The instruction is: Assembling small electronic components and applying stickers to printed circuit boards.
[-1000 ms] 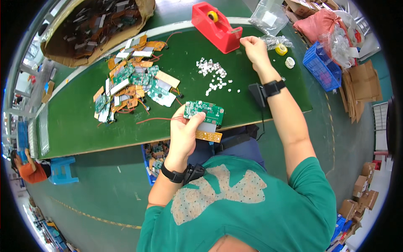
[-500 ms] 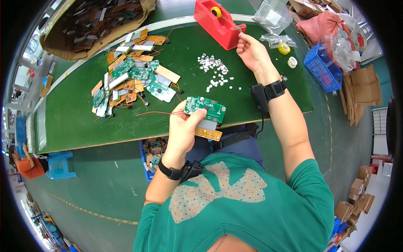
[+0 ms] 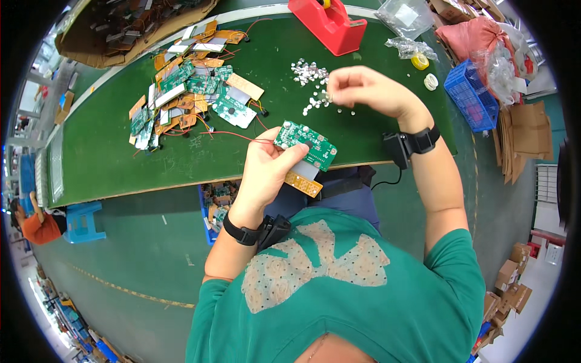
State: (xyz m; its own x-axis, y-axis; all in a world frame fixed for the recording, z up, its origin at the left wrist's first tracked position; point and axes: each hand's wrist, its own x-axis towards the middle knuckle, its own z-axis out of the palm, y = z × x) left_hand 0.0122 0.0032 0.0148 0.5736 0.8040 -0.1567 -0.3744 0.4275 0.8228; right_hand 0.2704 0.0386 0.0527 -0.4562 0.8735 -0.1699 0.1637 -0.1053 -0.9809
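Observation:
In my left hand (image 3: 266,172) is a green circuit board (image 3: 319,152), the thumb pressed on its face. A grey flat cable (image 3: 307,170) joins it to an orange strip board (image 3: 304,184), and a red wire trails off to the left. My right hand (image 3: 369,89) hovers over the table with fingertips pinched; whatever is between them is hidden. Beside those fingers lies a scatter of small whitish pieces (image 3: 308,72). A heap of similar boards (image 3: 196,88) with wires covers the table farther left.
A red tape dispenser (image 3: 333,29) stands at the far edge of the green table (image 3: 121,175). To the right are a yellow tape roll (image 3: 420,60), a white roll (image 3: 431,82) and a blue basket (image 3: 469,97). A large carton (image 3: 85,45) of parts sits far left.
My right hand has left the tape dispenser's front and come nearer to the board, fingers still pinched. The board in my left hand has risen slightly and tilted.

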